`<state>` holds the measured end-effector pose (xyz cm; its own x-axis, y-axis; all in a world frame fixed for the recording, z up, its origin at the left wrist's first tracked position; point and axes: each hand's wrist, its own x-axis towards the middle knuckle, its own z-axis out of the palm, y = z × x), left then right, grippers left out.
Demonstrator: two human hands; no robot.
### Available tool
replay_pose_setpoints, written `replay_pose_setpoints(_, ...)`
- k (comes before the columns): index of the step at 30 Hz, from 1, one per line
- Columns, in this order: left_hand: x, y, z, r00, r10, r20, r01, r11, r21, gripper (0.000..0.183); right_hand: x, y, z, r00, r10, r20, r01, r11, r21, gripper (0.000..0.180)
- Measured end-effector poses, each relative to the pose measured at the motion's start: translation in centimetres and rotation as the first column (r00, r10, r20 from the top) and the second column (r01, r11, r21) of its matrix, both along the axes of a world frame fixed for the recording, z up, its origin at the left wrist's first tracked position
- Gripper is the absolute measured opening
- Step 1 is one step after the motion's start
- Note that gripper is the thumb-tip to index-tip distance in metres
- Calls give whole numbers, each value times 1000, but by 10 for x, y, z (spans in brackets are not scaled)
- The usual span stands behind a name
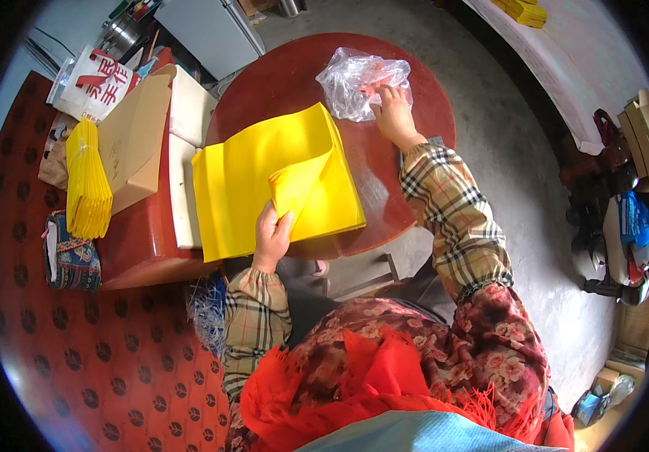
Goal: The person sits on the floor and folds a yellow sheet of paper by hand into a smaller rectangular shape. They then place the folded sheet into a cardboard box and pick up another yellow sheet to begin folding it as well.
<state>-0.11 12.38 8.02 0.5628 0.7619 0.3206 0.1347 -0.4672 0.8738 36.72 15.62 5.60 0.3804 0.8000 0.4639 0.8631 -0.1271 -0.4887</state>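
Note:
My left hand pinches the raised near edge of a stack of yellow paper sheets, thumb on top. The top sheets curl over there, while the rest lie flat at the left of a round red-brown table. Farther off to the right, my right hand is at a crumpled clear plastic bag. Its fingertips touch reddish pieces in the bag; whether they grip any is unclear. Both forearms wear plaid sleeve covers.
Left of the table stand a cardboard box, a tied bundle of folded yellow paper and a patterned cloth pouch on a red patterned surface. A white fridge-like cabinet is behind. At far right sits a loaded scooter-like vehicle.

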Motion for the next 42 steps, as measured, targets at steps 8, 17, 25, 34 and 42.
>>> replay_pose_setpoints(8, -1, -5, 6, 997, 50, -59, -56, 994, -93, 28, 64, 83, 11, 990, 8, 137, 13, 989, -147, 66)
replay_pose_setpoints(17, -2, -9, 5, 997, 73, -16, -75, 977, -198, 29, 71, 64, 9, 939, 291, -185, -337, 891, -304, 60)
replay_pose_setpoints(25, -1, -11, 7, 997, 74, 24, -68, 976, -205, 30, 81, 35, -54, 940, 16, -341, -36, 998, -51, 35)
replay_pose_setpoints(34, 4, -13, 17, 996, 88, -16, -89, 970, -225, 28, 94, 77, -56, 926, -375, -50, 280, 768, -576, 49)
replay_pose_setpoints(42, 2, -17, 15, 991, 134, 12, -125, 948, -293, 29, 96, 65, -52, 845, -370, -385, 258, 914, -311, 32)
